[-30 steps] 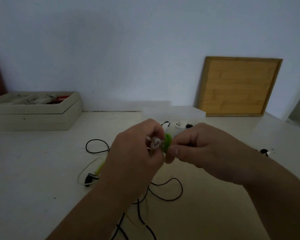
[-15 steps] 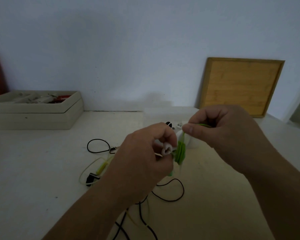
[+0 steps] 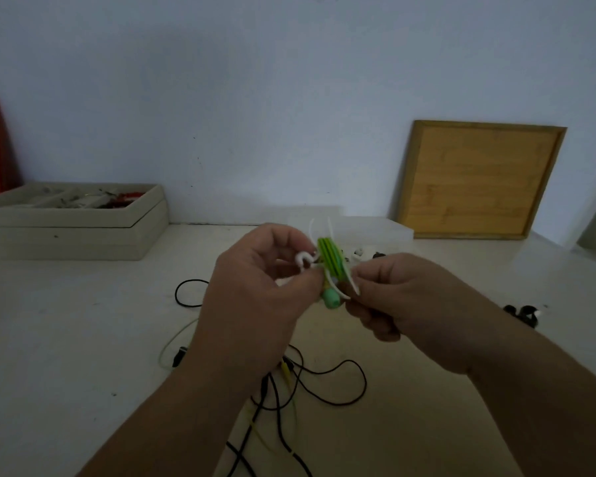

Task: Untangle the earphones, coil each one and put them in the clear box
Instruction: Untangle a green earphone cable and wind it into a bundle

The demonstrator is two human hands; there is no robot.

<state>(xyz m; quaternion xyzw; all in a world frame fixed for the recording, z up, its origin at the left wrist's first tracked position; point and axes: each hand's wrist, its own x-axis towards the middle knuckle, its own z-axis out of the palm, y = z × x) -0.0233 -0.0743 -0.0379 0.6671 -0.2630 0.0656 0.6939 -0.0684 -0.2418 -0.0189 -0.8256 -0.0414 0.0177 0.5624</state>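
since half a second ago the right hand point(image 3: 403, 297) has dropped from the top of the coil point(image 3: 331, 261) to its lower right side, and the coil now stands higher, held up between both hands above the table point(image 3: 66, 339). the coil is green earphone cord wound into a tight upright bundle, with a green bud point(image 3: 331, 299) at its bottom end. a white tie point(image 3: 303, 259) crosses it, looped at the left with loose ends sticking out above and below. the left hand point(image 3: 265, 294) pinches the coil at its lower left between thumb and curled fingers. the right hand's curled fingers pinch an end of the tie just beside the coil. the box point(image 3: 393, 230) sits behind the hands near the wall; small white and black pieces show by it, but i cannot tell if they lie inside. black and pale green cables point(image 3: 324, 380) lie tangled on the table under the forearms. a black bundle point(image 3: 523, 313) lies to the right. a tray point(image 3: 73, 232) stands at the left, a board point(image 3: 479, 180) leans on the wall.
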